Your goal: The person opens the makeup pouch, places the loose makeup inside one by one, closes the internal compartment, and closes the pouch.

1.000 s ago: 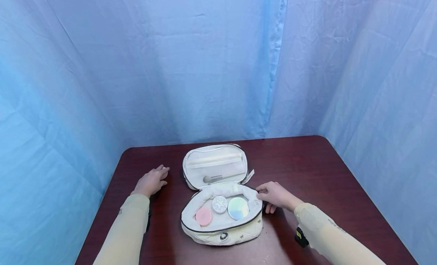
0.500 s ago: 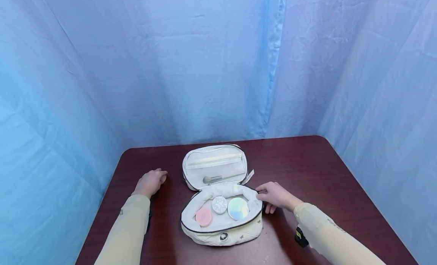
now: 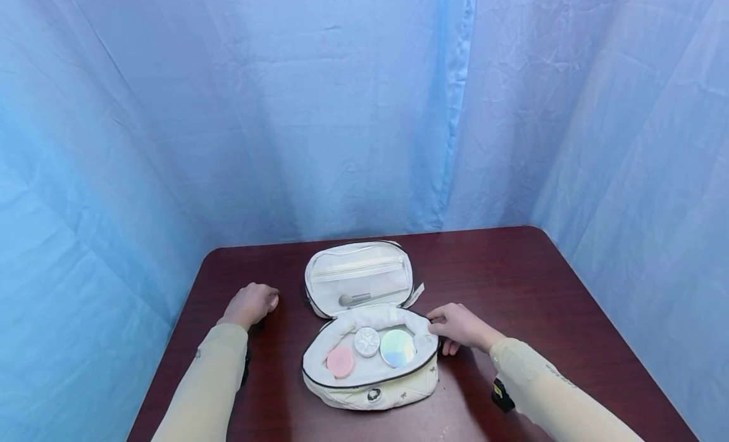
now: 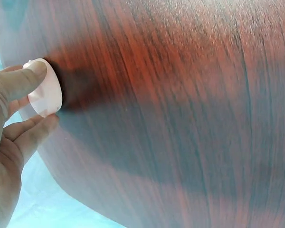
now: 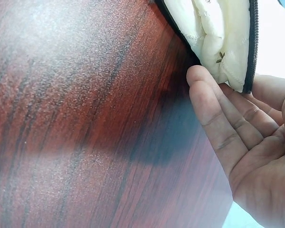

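Observation:
An unzipped white quilted cosmetic bag [image 3: 370, 396] stands mid-table with its lid [image 3: 359, 277] folded back. Inside lie a pink round compact [image 3: 340, 362], a white round case with a star [image 3: 367, 342] and an iridescent round disc [image 3: 397, 348]. Left of the bag, my left hand [image 3: 249, 305] pinches a small pale pink round case [image 4: 46, 90] between thumb and fingers, just over the table. The head view hides most of that case. My right hand [image 3: 464, 325] grips the bag's right end, thumb at the rim and other fingers along the outside [image 5: 218, 118].
A makeup brush [image 3: 346, 299] lies in the lid's see-through pocket. A fabric tag [image 3: 416, 294] sticks out at the hinge's right side. The dark red wooden table [image 3: 501, 271] has rounded far corners, and blue curtains [image 3: 342, 113] hang close behind and beside it.
My left hand has turned slightly and its fingers, more stretched out one second ago, look more curled in. The right hand and the bag stay where they were.

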### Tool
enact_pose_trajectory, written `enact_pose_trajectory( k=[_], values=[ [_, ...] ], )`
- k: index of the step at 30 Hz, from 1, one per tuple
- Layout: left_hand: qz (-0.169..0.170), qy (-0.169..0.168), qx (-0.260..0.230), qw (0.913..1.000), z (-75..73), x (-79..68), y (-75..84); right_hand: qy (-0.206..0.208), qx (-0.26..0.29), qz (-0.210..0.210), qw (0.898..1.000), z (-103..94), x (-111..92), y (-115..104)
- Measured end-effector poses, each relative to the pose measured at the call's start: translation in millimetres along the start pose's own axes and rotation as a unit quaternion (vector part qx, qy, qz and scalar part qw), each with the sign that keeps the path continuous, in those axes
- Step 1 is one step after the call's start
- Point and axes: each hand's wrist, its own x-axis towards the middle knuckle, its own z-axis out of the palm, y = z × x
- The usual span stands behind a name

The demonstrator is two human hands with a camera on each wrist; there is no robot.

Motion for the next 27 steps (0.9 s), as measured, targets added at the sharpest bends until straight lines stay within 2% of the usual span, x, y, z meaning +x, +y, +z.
enact_pose_trajectory(
  k=[9, 11, 14, 18, 22, 27],
  values=[
    [0.049, -0.024, 0.014, 0.9984, -26.5, -8.3, 11.7, 0.0, -0.004, 0.003, 1.0, 0.2, -1, -2],
    [0.075, -0.021, 0.024, 0.9967, -33.5, -10.4, 15.5, -0.002, -0.006, 0.003, 1.0, -0.1, -1, -1],
    [0.133, -0.012, 0.043, 0.9901, -43.0, -12.7, 24.4, -0.001, -0.005, 0.005, 1.0, -0.4, -1, -1],
    [0.233, 0.016, 0.072, 0.9696, -49.6, -16.0, 43.8, 0.003, -0.003, 0.004, 1.0, -0.3, 0, -2],
    [0.326, 0.038, 0.079, 0.9413, -50.0, -20.6, 68.8, 0.004, -0.008, 0.001, 1.0, -0.4, 0, -1],
    [0.408, 0.042, 0.061, 0.9101, -44.9, -27.4, 98.4, 0.003, -0.013, 0.0, 1.0, 0.1, 1, -1]
  ],
)
